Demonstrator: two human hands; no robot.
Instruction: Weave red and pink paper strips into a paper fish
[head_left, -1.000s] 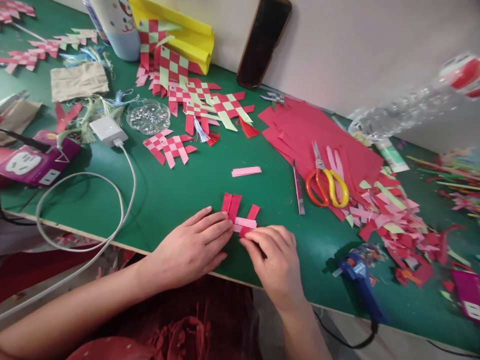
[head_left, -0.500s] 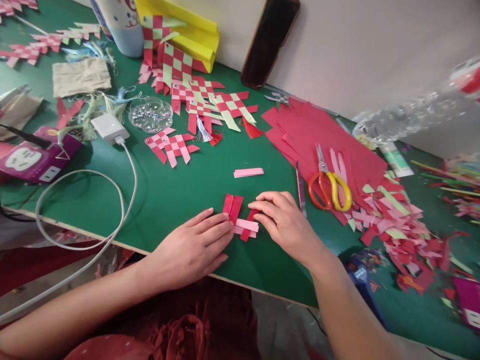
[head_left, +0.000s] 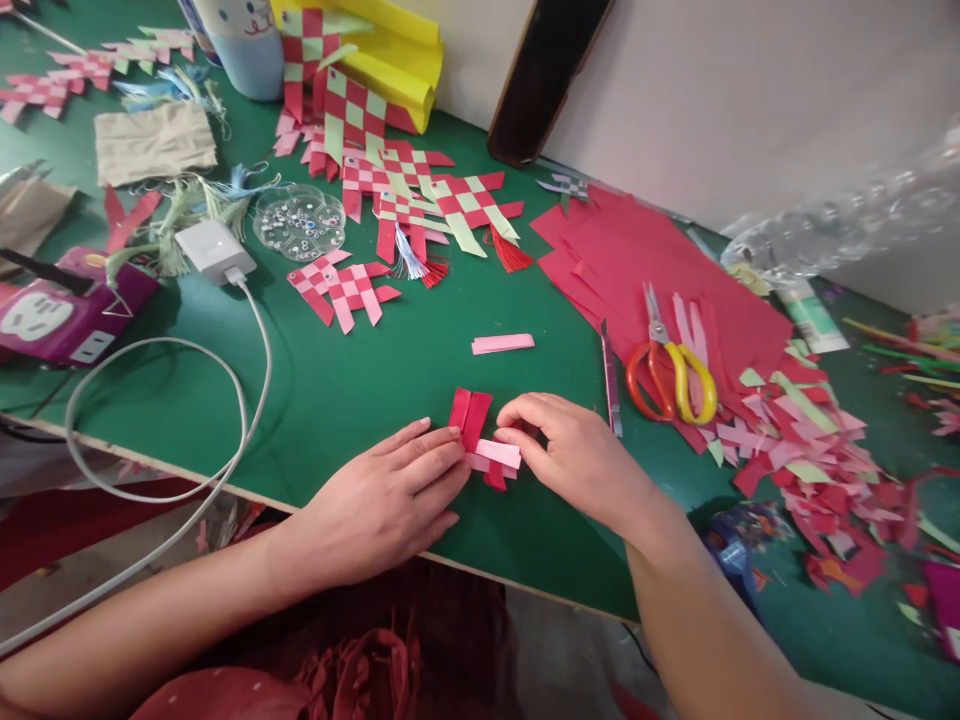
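Note:
A small piece of interlaced paper strips lies on the green table (head_left: 375, 370) between my hands. Two red strips (head_left: 470, 415) point away from me, and pink strips (head_left: 499, 454) stick out to the right. My left hand (head_left: 394, 490) lies flat, its stretched fingertips resting on the left side of the piece and covering part of it. My right hand (head_left: 574, 455) has thumb and index finger pinched at the piece's right side, over a red strip mostly hidden by the fingers and the pink strips. Just beyond lies a loose folded pink strip (head_left: 502, 344).
Scissors (head_left: 667, 365) and a slim cutter (head_left: 610, 380) lie right, by red paper sheets (head_left: 622, 260) and paper scraps (head_left: 817, 470). Woven paper fish (head_left: 469, 205), a bead box (head_left: 300, 222) and a white charger (head_left: 214, 250) with a looping cable stand left. A phone (head_left: 547, 75) leans behind.
My right fingers have closed and shifted slightly left over the piece. The red strip that stood up between them is now largely hidden. The left hand stays on the piece; the view has shifted slightly.

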